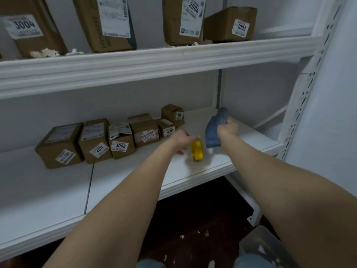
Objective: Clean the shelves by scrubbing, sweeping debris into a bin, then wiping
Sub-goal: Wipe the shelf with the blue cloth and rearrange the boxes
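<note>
Your left hand (181, 141) grips a yellow scrubber (197, 150), probably light and rigid, near the lower shelf's (135, 182) front edge. Just beside it, your right hand (228, 130) clutches a soft blue cloth (213, 132), best held bunched.

We log: row of boxes (108, 140) back left on lower shelf (135, 180); brush (197, 150) right of it, nearer front; cloth (213, 132) just right of brush. Upper boxes (108, 22) on upper shelf (154, 62). Bin (258, 246) on floor (193, 219), below right.
</note>
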